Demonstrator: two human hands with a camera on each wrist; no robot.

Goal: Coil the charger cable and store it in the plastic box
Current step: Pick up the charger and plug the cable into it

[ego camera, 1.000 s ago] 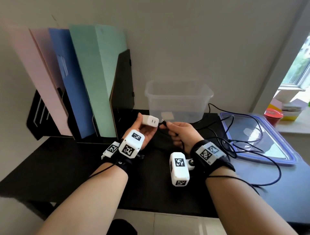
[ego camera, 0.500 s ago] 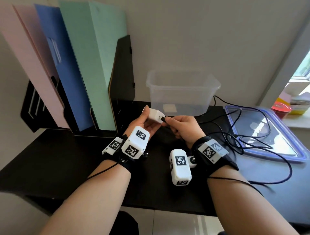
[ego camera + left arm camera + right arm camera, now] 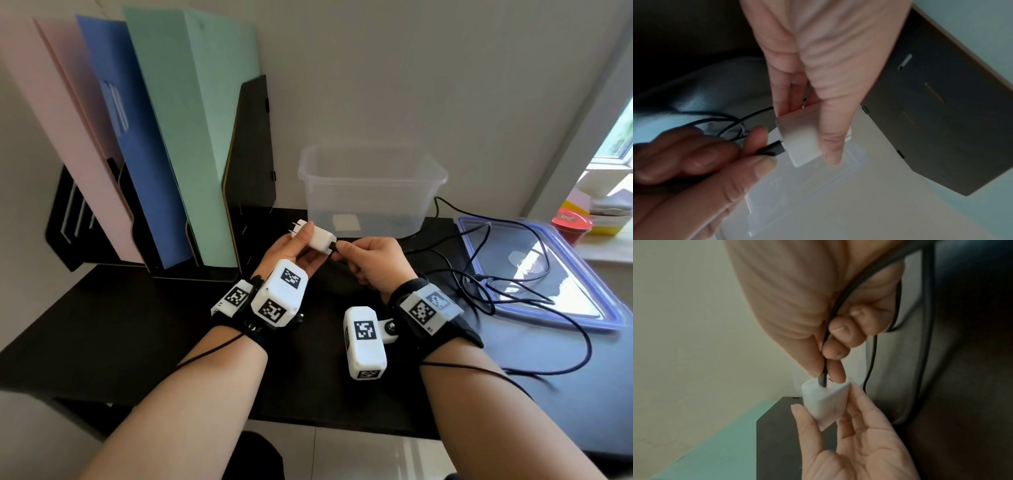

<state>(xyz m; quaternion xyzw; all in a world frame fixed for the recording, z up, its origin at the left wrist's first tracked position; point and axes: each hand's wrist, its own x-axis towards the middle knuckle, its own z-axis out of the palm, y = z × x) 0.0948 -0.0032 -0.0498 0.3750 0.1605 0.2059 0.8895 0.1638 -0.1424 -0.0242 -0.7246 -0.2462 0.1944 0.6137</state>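
The left hand (image 3: 291, 253) holds the white charger block (image 3: 317, 238) above the worktop (image 3: 137, 325), thumb and fingers curled round its sides, prongs pointing far-left. The right hand (image 3: 371, 263) pinches the black plug (image 3: 772, 148) where it meets the block's near-right face. Plug and block lie on one line, so any pull probably has to run along that axis, rightward. From that grip the cable (image 3: 513, 291) trails right in loose loops over the blue lid (image 3: 599, 308). The plastic box (image 3: 373, 185) stands just beyond the hands.
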